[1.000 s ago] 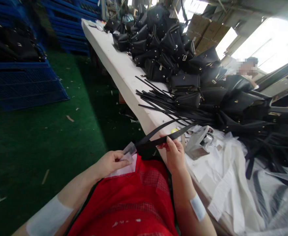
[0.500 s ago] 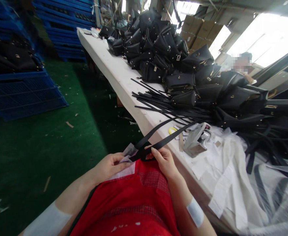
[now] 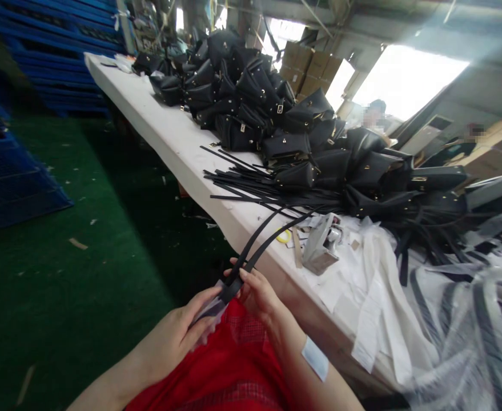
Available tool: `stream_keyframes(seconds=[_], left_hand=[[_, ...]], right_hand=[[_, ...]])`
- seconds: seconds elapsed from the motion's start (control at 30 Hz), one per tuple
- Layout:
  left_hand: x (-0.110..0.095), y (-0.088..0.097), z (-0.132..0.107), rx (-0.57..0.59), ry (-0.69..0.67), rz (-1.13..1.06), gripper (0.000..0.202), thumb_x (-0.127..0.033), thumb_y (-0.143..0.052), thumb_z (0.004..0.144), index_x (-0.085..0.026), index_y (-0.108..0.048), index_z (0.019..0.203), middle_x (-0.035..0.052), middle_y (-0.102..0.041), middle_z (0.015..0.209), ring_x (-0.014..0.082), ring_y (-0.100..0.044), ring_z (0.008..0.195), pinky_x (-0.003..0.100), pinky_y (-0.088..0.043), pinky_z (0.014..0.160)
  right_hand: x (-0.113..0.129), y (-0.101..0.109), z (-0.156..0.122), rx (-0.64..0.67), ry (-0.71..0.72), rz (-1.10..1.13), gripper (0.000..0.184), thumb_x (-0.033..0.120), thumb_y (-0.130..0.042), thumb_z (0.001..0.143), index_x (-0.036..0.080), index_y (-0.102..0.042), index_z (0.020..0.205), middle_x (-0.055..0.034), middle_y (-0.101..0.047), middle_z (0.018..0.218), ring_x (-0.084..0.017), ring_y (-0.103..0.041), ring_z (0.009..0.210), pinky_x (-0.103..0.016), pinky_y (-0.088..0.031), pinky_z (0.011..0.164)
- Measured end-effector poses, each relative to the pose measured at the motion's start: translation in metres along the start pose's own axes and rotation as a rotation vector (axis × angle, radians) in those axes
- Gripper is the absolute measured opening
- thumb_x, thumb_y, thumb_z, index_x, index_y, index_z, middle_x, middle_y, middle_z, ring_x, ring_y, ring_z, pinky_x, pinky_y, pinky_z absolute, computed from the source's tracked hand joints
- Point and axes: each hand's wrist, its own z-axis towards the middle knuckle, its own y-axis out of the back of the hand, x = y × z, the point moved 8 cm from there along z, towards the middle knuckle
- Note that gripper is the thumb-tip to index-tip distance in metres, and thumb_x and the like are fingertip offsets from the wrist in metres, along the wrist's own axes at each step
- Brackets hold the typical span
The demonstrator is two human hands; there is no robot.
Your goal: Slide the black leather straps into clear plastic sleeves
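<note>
Two lengths of a black strap [image 3: 262, 246] run from the table down to my hands and meet in front of my red apron [image 3: 216, 365]. My right hand [image 3: 257, 294] is closed around the strap, thumb on top. Just to the left, my left hand [image 3: 186, 328] grips a translucent wrapper [image 3: 210, 311] that surrounds the strap's end. Part of that end is hidden under the wrapper and fingers. On the table's near edge, a bundle of black straps [image 3: 242, 180] lies with its ends sticking out to the left.
A heap of black handbags [image 3: 251, 97] covers much of the white-topped table [image 3: 156, 134]. Nearer are a yellow tape roll [image 3: 284, 236], a tape dispenser [image 3: 321, 245] and plastic wrapping [image 3: 460, 342]. Blue pallets [image 3: 57, 57] and a blue crate [image 3: 15, 177] stand left. Two people are beyond the table.
The view has swung right, so the table sits further left. My left hand has turned and slid lower along the wrapper, and the strap ends now angle more steeply downward.
</note>
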Motion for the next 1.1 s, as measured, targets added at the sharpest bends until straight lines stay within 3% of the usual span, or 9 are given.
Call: stream_keyframes(seconds=[0.07,0.1,0.23,0.43,0.53,0.63,0.73,0.93,1.1], left_hand=[[0.005,0.003,0.001,-0.05,0.021,-0.012,0.071,-0.045,-0.046,0.095,-0.023,-0.015,0.155,0.0032,-0.074,0.091,0.0229,-0.07,0.076,0.031,-0.054,0.074],[0.005,0.005,0.003,-0.066,0.025,-0.004,0.074,-0.046,-0.048,0.093,-0.023,-0.015,0.156,0.0047,-0.075,0.098,0.0243,-0.071,0.084,0.032,-0.054,0.079],[0.004,0.002,0.009,0.1,0.072,0.115,0.048,-0.056,-0.044,0.092,-0.025,-0.065,0.122,0.007,-0.074,0.109,0.0292,-0.068,0.102,0.035,-0.052,0.089],[0.006,-0.003,0.014,0.207,0.088,0.112,0.06,-0.074,-0.041,0.085,-0.023,-0.073,0.09,0.0088,-0.073,0.104,0.0307,-0.063,0.107,0.039,-0.046,0.101],[0.01,-0.024,0.012,0.353,0.201,-0.205,0.069,-0.084,-0.043,0.077,-0.021,-0.068,0.086,0.0073,-0.071,0.085,0.0263,-0.066,0.084,0.036,-0.053,0.084],[0.012,-0.028,0.011,0.268,0.29,-0.455,0.067,-0.085,-0.052,0.072,-0.02,-0.059,0.086,0.0001,-0.059,0.065,0.0173,-0.056,0.058,0.03,-0.049,0.059],[0.012,-0.015,0.01,0.135,0.241,-0.482,0.059,-0.078,-0.057,0.076,-0.019,-0.054,0.082,-0.0037,-0.05,0.06,0.0122,-0.045,0.051,0.025,-0.039,0.049],[0.001,0.04,-0.007,0.036,0.168,-0.37,0.05,-0.067,-0.057,0.084,-0.016,-0.056,0.084,-0.0025,-0.052,0.064,0.0111,-0.045,0.055,0.024,-0.035,0.051],[-0.042,0.072,-0.018,-0.063,-0.003,-0.51,0.041,-0.055,-0.051,0.093,-0.015,-0.056,0.088,-0.0025,-0.05,0.064,0.0118,-0.046,0.058,0.026,-0.037,0.054]], right_hand=[[0.001,-0.002,0.004,0.018,-0.002,0.037,0.049,0.032,-0.083,0.068,0.018,-0.067,0.112,-0.0037,-0.072,0.083,-0.006,-0.048,0.047,-0.018,-0.038,0.046],[0.001,-0.005,0.005,0.034,0.001,0.029,0.048,0.031,-0.084,0.067,0.018,-0.068,0.111,-0.0026,-0.072,0.081,-0.005,-0.046,0.045,-0.018,-0.037,0.045],[-0.001,-0.012,0.003,0.08,0.019,-0.123,0.038,0.036,-0.087,0.063,0.014,-0.072,0.089,-0.0007,-0.067,0.066,-0.004,-0.046,0.04,-0.018,-0.033,0.041],[0.013,-0.023,0.005,0.141,0.135,-0.348,0.05,0.061,-0.07,0.077,0.014,-0.06,0.064,0.0002,-0.059,0.055,-0.005,-0.037,0.031,-0.021,-0.018,0.031],[0.02,-0.037,0.012,0.099,0.215,-0.471,0.059,0.072,-0.057,0.081,0.017,-0.053,0.059,0.0007,-0.056,0.054,-0.005,-0.036,0.036,-0.021,-0.022,0.034],[0.022,-0.063,0.014,0.148,0.258,-0.617,0.061,0.075,-0.051,0.082,0.019,-0.052,0.058,0.0005,-0.055,0.056,-0.009,-0.044,0.047,-0.022,-0.034,0.045],[0.033,-0.086,0.013,0.247,0.273,-0.666,0.056,0.071,-0.055,0.082,0.019,-0.057,0.061,-0.0001,-0.057,0.06,-0.011,-0.049,0.055,-0.024,-0.04,0.054],[0.107,-0.104,0.045,0.09,0.315,-0.365,0.052,0.067,-0.06,0.08,0.021,-0.047,0.06,-0.0012,-0.064,0.067,-0.014,-0.058,0.064,-0.026,-0.046,0.065],[0.082,-0.182,0.032,0.403,0.38,-0.559,0.054,0.067,-0.057,0.082,0.02,-0.05,0.059,-0.0023,-0.068,0.07,-0.014,-0.061,0.069,-0.027,-0.049,0.071]])
